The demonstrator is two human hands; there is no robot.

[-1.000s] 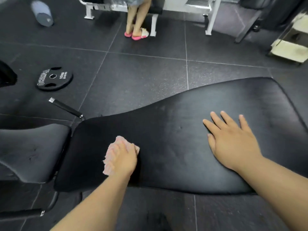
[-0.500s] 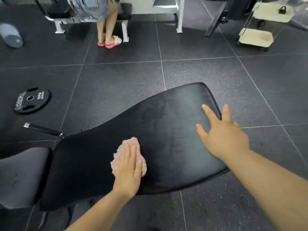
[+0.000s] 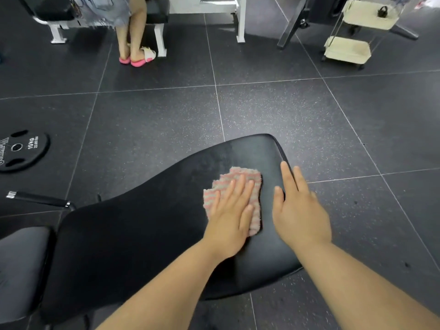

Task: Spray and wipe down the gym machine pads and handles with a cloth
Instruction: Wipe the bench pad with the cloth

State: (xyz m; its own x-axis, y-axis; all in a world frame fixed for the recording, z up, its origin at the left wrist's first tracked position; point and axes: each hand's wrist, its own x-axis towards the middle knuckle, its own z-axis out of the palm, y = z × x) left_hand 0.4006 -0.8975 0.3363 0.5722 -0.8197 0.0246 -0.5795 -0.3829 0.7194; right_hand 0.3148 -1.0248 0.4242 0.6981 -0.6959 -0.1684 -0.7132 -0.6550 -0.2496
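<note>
The left hand (image 3: 229,215) is pressing the cloth (image 3: 242,175) flat on the pad (image 3: 142,234), with the fingers straight and a little spread. The cloth is lying near the far right end of the pad, and part of it is showing beyond the fingertips. The right hand (image 3: 300,210) is resting just beside it on the pad's right edge. Its fingers are straight and relaxed and are holding nothing, and two of them are reaching over the rim.

I am judging that the step in hand is the wiping of this long pad. To do it well, the palm should be pushing down evenly, so that the whole cloth is touching the surface and not only the part under the fingers. The strokes should be overlapping. The rim and the corner under the right hand are needing a pass also, so this hand should be lifting away first. With too light pressure the cloth may be bunching. The seat (image 3: 21,270) and the handle (image 3: 38,198) at the left are, I think, waiting for their turn. No spray bottle is showing.
</note>
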